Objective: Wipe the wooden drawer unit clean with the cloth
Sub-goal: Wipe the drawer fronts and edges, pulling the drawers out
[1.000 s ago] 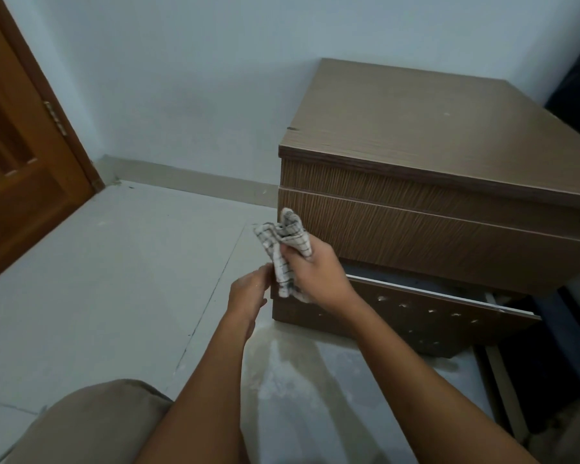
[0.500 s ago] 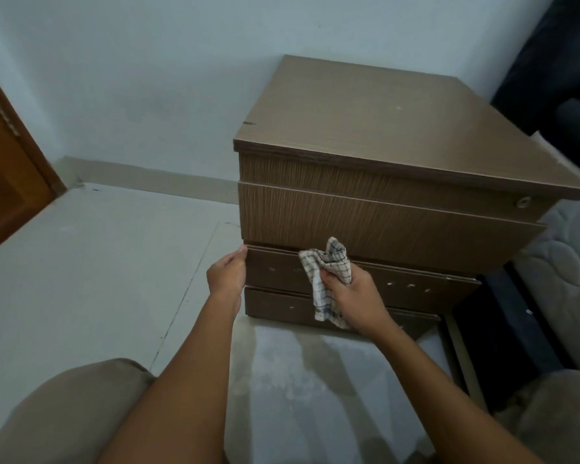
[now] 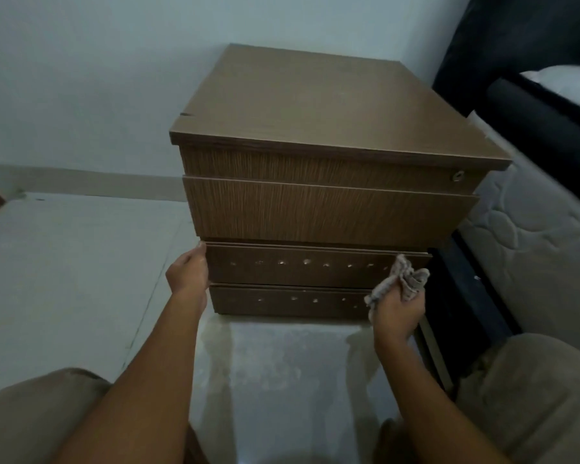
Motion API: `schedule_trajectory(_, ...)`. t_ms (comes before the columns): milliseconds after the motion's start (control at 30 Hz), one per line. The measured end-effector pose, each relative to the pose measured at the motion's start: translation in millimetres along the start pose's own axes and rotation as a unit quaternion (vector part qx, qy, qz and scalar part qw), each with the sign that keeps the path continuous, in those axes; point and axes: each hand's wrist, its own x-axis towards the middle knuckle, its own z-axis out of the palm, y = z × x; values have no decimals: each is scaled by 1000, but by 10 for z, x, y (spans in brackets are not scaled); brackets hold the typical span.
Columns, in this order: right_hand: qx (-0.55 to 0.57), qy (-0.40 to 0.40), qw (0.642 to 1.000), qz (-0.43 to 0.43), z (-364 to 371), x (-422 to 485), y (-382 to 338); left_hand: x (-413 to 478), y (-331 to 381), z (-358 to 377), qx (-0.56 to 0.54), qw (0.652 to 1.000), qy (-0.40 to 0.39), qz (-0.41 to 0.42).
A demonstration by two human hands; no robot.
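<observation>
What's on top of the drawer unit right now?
Nothing stands on the drawer unit; its top shows bare wood with a small notch at the left edge. The cloth is lower, in the right hand at the drawer fronts.

Brown wood-grain drawer unit (image 3: 315, 209); pale checked cloth (image 3: 406, 279); grey floor (image 3: 64, 262)

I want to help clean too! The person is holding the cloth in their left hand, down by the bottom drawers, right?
Not quite. The head view shows the cloth bunched in the right hand, by the bottom drawers. The left hand is bare, at the drawer's left edge.
</observation>
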Motion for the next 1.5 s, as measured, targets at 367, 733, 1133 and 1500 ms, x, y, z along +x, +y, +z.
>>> schedule_trajectory(367,-1,80,997,21,6,705,5,118,47,18,30,999,-20,1)
schedule_trajectory(733,-28,49,998,-10,457,555,403,167,-3,2,43,998,-37,13)
schedule_trajectory(1133,-63,-12,997,-44,981,-193,584,206,107,-95,68,994,-81,-8)
schedule_trajectory(1500,-105,-116,986,-64,1421,-1065,661,212,183,-127,100,991,-87,20)
